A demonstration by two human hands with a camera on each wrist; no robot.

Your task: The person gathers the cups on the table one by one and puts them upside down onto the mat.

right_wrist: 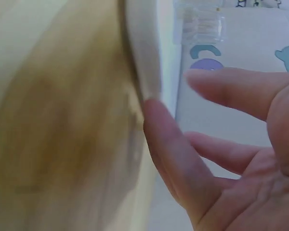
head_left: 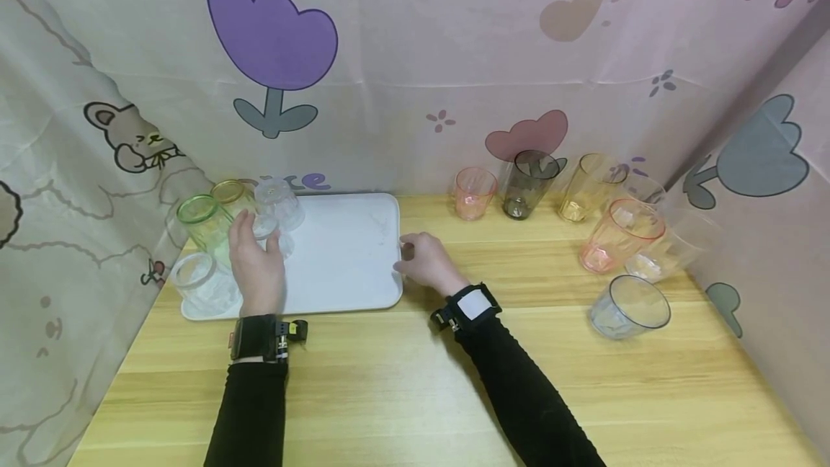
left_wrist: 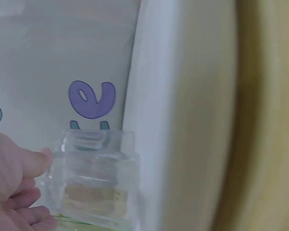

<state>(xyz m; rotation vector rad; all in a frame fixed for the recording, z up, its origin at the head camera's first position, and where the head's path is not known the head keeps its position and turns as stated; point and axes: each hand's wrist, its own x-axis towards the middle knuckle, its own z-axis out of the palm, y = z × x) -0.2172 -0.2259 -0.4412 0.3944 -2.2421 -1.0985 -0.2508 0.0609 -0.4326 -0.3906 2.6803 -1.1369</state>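
Observation:
A white tray (head_left: 350, 258) lies on the table with several glasses at its left end. Among them are a green-rimmed glass (head_left: 204, 218), a yellow-rimmed glass (head_left: 231, 194), a clear glass (head_left: 279, 200) at the back and another clear glass (head_left: 202, 283) at the front. My left hand (head_left: 257, 272) is in among these glasses, fingers loosely bent. In the left wrist view its thumb is right beside a clear glass (left_wrist: 94, 175). At the tray's right rim, my right hand (head_left: 428, 263) touches the edge with a finger, its thumb standing apart in the right wrist view.
On the table's right stand a small pink glass (head_left: 475, 197), a dark grey glass (head_left: 527, 189), a yellow glass (head_left: 586, 193), a larger pink glass (head_left: 616, 240), a blue-grey glass (head_left: 625, 312) and clear ones. A patterned curtain (head_left: 402, 56) hangs behind and at both sides.

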